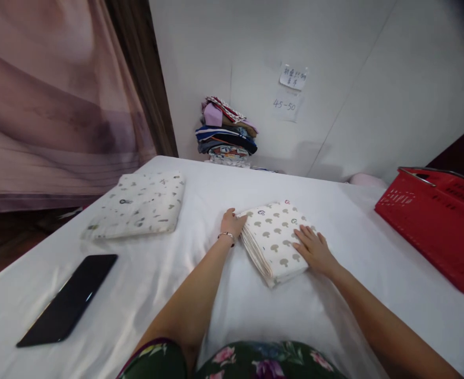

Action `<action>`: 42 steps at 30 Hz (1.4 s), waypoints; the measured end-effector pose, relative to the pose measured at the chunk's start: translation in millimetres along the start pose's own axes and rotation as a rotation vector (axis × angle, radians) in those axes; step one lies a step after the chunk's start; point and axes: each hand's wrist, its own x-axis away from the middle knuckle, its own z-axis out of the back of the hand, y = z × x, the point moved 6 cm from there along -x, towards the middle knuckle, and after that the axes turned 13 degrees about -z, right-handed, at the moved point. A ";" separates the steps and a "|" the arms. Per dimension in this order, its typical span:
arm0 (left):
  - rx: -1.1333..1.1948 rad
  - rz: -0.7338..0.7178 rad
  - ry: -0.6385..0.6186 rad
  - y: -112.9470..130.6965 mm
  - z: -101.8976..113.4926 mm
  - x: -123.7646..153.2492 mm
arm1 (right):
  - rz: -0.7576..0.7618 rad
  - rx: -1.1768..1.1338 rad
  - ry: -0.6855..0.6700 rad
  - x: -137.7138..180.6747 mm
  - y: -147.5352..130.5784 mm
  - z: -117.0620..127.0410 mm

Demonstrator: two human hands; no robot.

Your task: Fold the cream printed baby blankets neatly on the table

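A folded white cloth with a beige mushroom print (276, 239) lies in front of me, its stacked layers showing along the near left edge. My left hand (233, 223) is closed at its left corner, the thumb over the top and the other fingers partly hidden by the edge. On the right side of the cloth rests my right hand (314, 248), open, with its fingers spread flat over the print. To the left is a second folded white cloth with small grey motifs (147, 202), apart from both hands.
A white sheet (169, 295) covers the table. A black phone-like slab (68, 300) lies near left, and a red plastic basket (437, 226) stands at right. Beyond the far edge rises a stack of folded fabrics (228, 134) by the wall. A pink curtain (58, 105) hangs left.
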 end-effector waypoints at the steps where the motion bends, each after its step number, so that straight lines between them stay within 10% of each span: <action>1: 0.003 0.004 -0.002 -0.1 0.0 0.4 | 0.003 -0.013 0.007 2.4 -3.9 2.1; 9: 0.083 0.075 -0.043 2.0 1.5 4.1 | 0.116 -0.168 -0.155 19.5 -32.0 0.1; 15: 0.277 0.195 -0.075 -6.6 -5.7 0.3 | -0.158 -0.488 -0.052 -67.5 -1.3 27.7; 22: 0.370 0.237 -0.113 -12.4 -9.7 -4.0 | -0.351 -0.600 -0.350 -161.2 8.9 8.2; 31: 0.553 0.362 -0.150 4.0 -9.7 7.9 | -0.318 -0.926 -0.727 -180.6 -2.7 6.7; 37: 0.443 0.244 -0.128 24.9 10.2 3.7 | -0.170 -0.980 -0.545 -176.2 -16.7 62.7; 42: 0.240 -0.194 -0.018 96.2 66.4 -26.1 | 0.022 -0.944 -0.337 -166.2 -33.6 148.7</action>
